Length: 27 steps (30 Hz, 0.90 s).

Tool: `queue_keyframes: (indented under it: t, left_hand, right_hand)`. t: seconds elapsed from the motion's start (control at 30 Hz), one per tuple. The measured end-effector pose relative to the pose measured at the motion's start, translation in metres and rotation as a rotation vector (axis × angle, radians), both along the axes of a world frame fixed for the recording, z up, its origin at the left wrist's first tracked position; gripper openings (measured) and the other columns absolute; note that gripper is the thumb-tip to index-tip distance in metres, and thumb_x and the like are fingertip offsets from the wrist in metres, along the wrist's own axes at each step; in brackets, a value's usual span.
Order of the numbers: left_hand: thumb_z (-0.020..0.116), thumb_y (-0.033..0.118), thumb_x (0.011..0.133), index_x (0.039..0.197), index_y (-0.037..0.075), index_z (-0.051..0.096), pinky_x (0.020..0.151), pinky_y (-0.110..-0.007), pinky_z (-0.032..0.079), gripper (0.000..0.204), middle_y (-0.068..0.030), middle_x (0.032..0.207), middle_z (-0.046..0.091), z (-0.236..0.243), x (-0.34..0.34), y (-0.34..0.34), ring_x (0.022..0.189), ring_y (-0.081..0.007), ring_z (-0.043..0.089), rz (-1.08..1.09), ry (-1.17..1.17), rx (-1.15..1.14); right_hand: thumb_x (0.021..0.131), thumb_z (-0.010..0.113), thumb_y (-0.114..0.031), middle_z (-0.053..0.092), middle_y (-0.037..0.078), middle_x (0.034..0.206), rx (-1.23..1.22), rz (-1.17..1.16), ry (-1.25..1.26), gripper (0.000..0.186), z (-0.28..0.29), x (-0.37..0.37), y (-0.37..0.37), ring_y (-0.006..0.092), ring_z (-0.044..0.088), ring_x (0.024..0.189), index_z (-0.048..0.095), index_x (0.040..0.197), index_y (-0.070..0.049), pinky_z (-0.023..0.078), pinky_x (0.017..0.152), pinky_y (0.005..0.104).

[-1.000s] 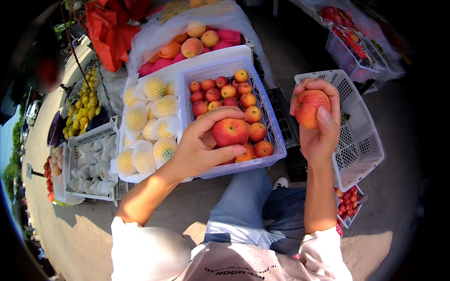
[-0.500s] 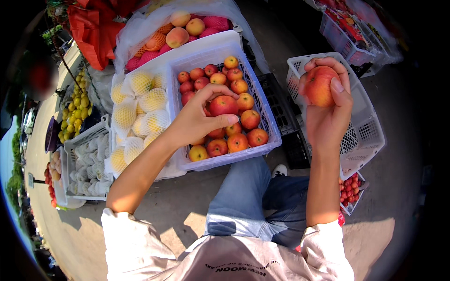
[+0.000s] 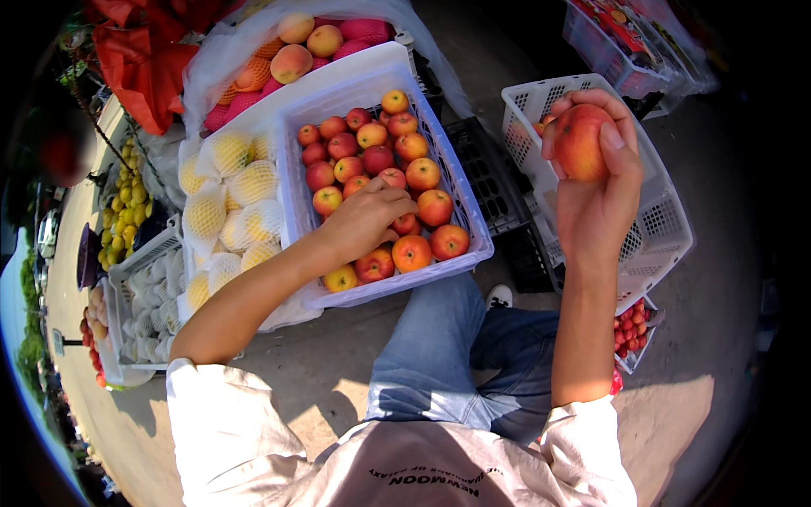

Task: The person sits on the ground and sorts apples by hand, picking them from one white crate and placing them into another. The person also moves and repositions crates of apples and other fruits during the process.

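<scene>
My right hand [image 3: 604, 182] is raised over the white basket, its fingers and thumb wrapped round a red-orange apple [image 3: 581, 142]. Down in the pale purple-white plastic crate [image 3: 481, 253], my left hand [image 3: 369, 218] is curled, back of the hand up, with fingers and thumb around a red apple [image 3: 406, 225] that it partly hides. Red and yellow apples [image 3: 411, 253] lie in rows about that hand. In the white basket [image 3: 672, 228], a few apples [image 3: 541, 127] show behind my right hand.
Left of the crate sit yellowish fruits in white foam nets [image 3: 228, 215]. Further left stands a grey crate [image 3: 127, 275] of net-wrapped fruit. Peaches [image 3: 291, 63] lie beyond. Black crates [image 3: 490, 173] stand between apple crate and basket; small red fruits [image 3: 629, 329] are below the basket.
My left hand has lowered an apple from above the crate into the rows and turned its back upward. My right hand still holds its apple, in nearly the same place. The view has shifted slightly.
</scene>
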State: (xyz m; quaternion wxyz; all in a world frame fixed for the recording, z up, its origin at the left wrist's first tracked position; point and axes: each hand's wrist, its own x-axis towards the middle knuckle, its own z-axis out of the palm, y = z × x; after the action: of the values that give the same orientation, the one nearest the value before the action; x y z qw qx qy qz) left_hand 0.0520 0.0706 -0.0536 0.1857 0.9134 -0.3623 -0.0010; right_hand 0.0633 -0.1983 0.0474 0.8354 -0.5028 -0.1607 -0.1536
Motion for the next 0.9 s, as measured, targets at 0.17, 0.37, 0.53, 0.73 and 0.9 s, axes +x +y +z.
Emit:
queue_keyframes:
  t: [0.17, 0.37, 0.53, 0.73, 0.9]
  left_hand:
    - [0.076, 0.001, 0.066, 0.097, 0.003, 0.060, 0.087, -0.041, 0.047, 0.035, -0.0108, 0.108, 0.058, 0.011, 0.002, -0.002, 0.100, -0.0337, 0.056, 0.045, 0.106, 0.045]
    - [0.077, 0.006, 0.069, 0.102, 0.002, 0.058, 0.084, -0.042, 0.049, 0.038, -0.0127, 0.114, 0.057, 0.030, -0.003, -0.002, 0.102, -0.0352, 0.058, 0.125, 0.156, 0.053]
    - [0.077, 0.007, 0.070, 0.107, 0.001, 0.061, 0.089, -0.042, 0.050, 0.040, -0.0139, 0.116, 0.059, 0.052, -0.015, -0.002, 0.106, -0.0354, 0.058, 0.136, 0.034, 0.061]
    - [0.075, 0.008, 0.074, 0.102, -0.001, 0.062, 0.089, -0.043, 0.049, 0.032, -0.0168, 0.113, 0.062, 0.103, -0.067, -0.033, 0.104, -0.0376, 0.060, 0.167, -0.024, 0.007]
    - [0.071, 0.005, 0.075, 0.099, -0.002, 0.062, 0.091, -0.047, 0.047, 0.026, -0.0186, 0.112, 0.061, 0.087, -0.108, -0.028, 0.109, -0.0409, 0.058, 0.194, -0.094, -0.061]
  right_hand:
    - [0.093, 0.048, -0.024, 0.060, 0.015, 0.107, 0.078, -0.121, 0.076, 0.033, 0.000, 0.007, -0.009, 0.0218, 0.058, 0.087, 0.053, 0.115, 0.001, 0.047, 0.080, 0.0317]
    - [0.097, 0.050, -0.020, 0.055, 0.018, 0.108, 0.467, -0.234, 0.152, 0.033, 0.010, 0.036, -0.077, 0.0321, 0.058, 0.104, 0.046, 0.117, 0.006, 0.049, 0.096, 0.0394]
    - [0.093, 0.061, -0.029, 0.058, 0.016, 0.104, 0.321, -0.243, 0.362, 0.039, -0.017, 0.082, -0.141, 0.0289, 0.062, 0.092, 0.050, 0.112, 0.003, 0.052, 0.086, 0.0365]
    - [0.084, 0.071, -0.037, 0.063, 0.010, 0.099, -0.262, -0.423, 0.937, 0.041, -0.162, 0.164, -0.228, 0.0190, 0.061, 0.077, 0.062, 0.107, -0.004, 0.051, 0.067, 0.0304]
    - [0.086, 0.070, -0.034, 0.063, 0.011, 0.102, -0.175, -0.391, 0.938, 0.038, -0.189, 0.192, -0.233, 0.0213, 0.062, 0.082, 0.063, 0.105, -0.002, 0.054, 0.064, 0.0335]
